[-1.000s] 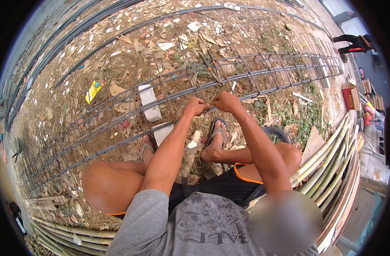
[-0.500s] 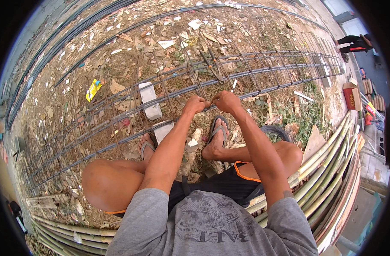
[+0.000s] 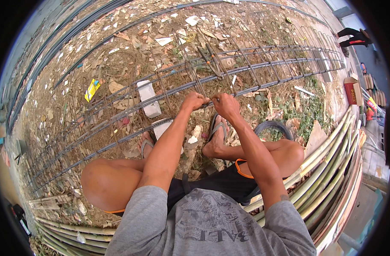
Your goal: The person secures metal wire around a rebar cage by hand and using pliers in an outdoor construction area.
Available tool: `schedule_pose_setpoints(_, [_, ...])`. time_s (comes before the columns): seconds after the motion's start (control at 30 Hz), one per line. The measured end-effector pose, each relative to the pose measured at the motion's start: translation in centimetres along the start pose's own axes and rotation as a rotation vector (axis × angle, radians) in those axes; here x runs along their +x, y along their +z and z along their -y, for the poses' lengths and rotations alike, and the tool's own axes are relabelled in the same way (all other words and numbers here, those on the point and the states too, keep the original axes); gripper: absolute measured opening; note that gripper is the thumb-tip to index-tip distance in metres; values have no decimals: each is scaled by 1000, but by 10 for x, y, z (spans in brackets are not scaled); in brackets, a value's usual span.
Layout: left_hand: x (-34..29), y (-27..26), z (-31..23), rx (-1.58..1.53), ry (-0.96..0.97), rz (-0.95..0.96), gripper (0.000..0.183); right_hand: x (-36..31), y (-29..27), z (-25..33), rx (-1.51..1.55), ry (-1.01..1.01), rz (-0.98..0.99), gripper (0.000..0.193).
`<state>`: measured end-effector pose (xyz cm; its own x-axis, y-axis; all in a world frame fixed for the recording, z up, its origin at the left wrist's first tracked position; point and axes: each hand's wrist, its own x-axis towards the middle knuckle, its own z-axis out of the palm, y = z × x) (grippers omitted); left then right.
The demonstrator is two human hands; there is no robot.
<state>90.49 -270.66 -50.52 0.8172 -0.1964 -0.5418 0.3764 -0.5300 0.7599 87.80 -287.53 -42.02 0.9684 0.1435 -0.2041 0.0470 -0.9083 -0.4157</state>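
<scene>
A long steel rebar cage of lengthwise bars and thin stirrups stretches across the ground in front of me. My left hand is closed at its near bar, beside a stirrup, with thumb and fingertips pinched together. Just to the right, my right hand is closed too, its fingers curled at the same bar. The fingertips of both hands almost meet there; whatever thin thing they pinch is too small to make out. Beyond them, pincers with orange and dark handles rest on the cage.
Pale blocks sit under the cage. A coil of dark wire lies by my right knee. Bamboo poles are stacked at the right and behind me. A yellow packet lies at the left; a red box stands far right.
My right hand has turned slightly and curled in more at the bar. My left hand stays nearly in place, and the view has shifted a little.
</scene>
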Motion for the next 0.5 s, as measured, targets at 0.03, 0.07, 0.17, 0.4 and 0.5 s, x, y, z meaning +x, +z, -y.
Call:
schedule_pose_setpoints(0.03, [0, 1, 1, -5, -10, -17, 38, -1, 3, 0, -50, -53, -25, 19])
schedule_pose_setpoints(0.07, [0, 3, -2, -11, -17, -33, 35, -1, 5, -1, -103, -105, -52, 19])
schedule_pose_setpoints(0.17, [0, 5, -2, -29, 10, -64, 34, -7, 8, -3, -203, -245, -121, 17])
schedule_pose_setpoints(0.4, [9, 4, 2, -9, -83, 20, 38, -25, 14, 0, -120, -235, -193, 17])
schedule_pose_setpoints(0.5, [9, 6, 7, -57, 0, -44, 33, -32, 13, 5, -105, -168, -183, 17])
